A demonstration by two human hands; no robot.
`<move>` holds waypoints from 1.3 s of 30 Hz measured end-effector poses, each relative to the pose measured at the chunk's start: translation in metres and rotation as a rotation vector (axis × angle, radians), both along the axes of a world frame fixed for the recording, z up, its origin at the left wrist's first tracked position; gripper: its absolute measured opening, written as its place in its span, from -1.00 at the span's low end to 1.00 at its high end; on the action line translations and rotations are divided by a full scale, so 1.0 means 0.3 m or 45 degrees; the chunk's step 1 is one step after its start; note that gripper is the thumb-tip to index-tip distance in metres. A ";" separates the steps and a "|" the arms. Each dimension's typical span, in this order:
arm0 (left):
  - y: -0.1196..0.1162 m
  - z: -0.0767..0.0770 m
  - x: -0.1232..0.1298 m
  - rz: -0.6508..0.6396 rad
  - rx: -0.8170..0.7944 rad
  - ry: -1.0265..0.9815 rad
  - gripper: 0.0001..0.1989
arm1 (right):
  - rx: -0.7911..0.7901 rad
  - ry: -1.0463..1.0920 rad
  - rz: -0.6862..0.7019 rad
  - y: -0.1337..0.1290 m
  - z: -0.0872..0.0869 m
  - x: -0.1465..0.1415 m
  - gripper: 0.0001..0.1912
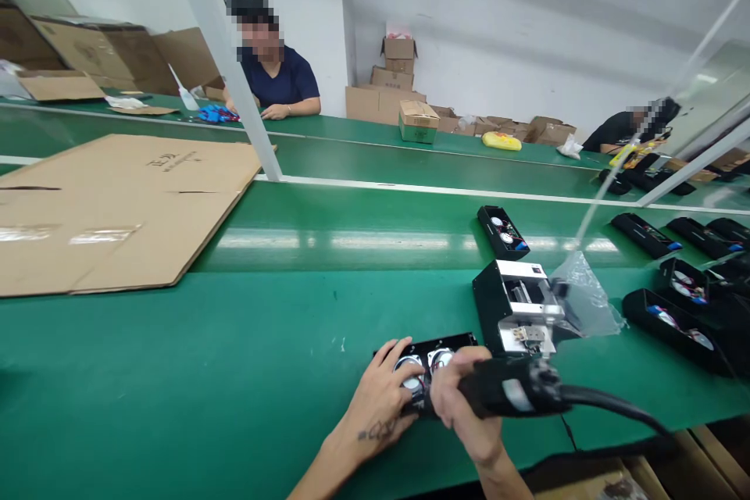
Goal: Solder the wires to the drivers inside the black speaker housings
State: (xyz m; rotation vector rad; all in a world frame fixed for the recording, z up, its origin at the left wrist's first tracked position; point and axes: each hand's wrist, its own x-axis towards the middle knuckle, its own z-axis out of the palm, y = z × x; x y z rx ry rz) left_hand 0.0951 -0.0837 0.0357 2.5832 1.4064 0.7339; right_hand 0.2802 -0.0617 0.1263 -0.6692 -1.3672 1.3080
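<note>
A black speaker housing [462,341] with round white-and-silver speakers lies on the green bench in front of me. My left hand [378,398] grips its left side, with the fingers reaching over a speaker. Wrapped around a black corded electric screwdriver [507,389] is my right hand [466,410], close over the housing's right half. The driver's tip is hidden behind that hand. Just beyond to the right stands a black-and-silver machine [516,308], which looks like a screw feeder, with a clear plastic bag [586,297] at its side.
Another speaker housing [502,233] sits on the belt [351,223], and several more housings [680,328] crowd the right. A flat cardboard sheet [129,211] covers the left. Across the line, two people work near cartons [387,103]. The screwdriver cable [615,404] trails right.
</note>
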 end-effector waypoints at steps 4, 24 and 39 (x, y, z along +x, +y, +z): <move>-0.015 0.029 0.001 -0.019 -0.026 -0.012 -0.78 | 0.005 0.361 -0.036 0.003 0.082 0.063 -0.78; 0.007 0.031 -0.024 -0.015 0.007 0.053 -0.82 | 0.442 0.381 -1.241 0.285 0.249 0.354 -0.64; 0.016 0.034 -0.037 -0.024 0.118 0.082 -0.83 | 0.069 -0.089 -1.001 0.242 0.030 0.514 -0.53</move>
